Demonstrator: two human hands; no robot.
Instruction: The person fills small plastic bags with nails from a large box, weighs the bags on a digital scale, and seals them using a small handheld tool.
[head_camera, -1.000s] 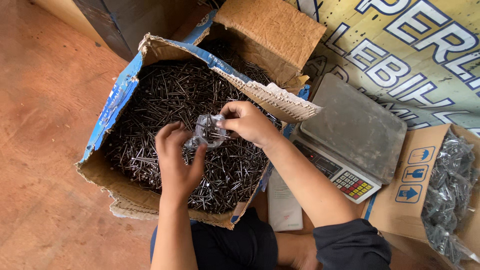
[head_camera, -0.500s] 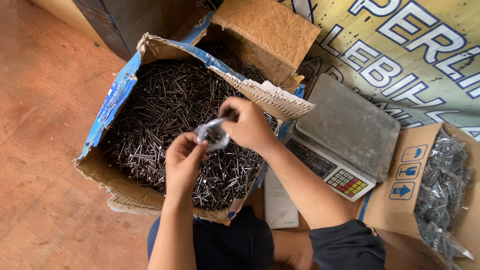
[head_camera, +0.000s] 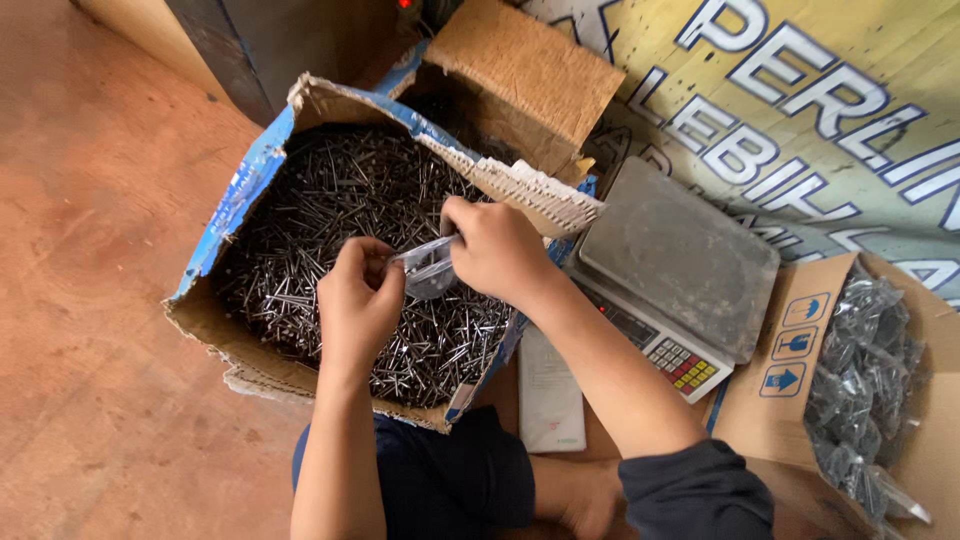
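A small clear plastic bag (head_camera: 428, 268) with a few dark nails in it hangs between my two hands above an open cardboard box (head_camera: 245, 180). My left hand (head_camera: 357, 305) pinches the bag's left edge. My right hand (head_camera: 492, 250) grips its right edge, and the bag's mouth is pulled flat between them. The box is torn at the rim, has blue printed sides and is filled with loose dark nails (head_camera: 330, 205).
A digital scale (head_camera: 672, 265) with a grey steel pan and coloured keypad stands right of the box. Further right, a second carton (head_camera: 800, 400) holds several filled clear bags of nails (head_camera: 860, 370). A printed banner (head_camera: 800, 110) lies behind; reddish floor (head_camera: 90, 300) on the left.
Both hands have drawn closer over the box and stretched the bag's opening flat between them. The view has shifted slightly, moving the scale and carton leftward.
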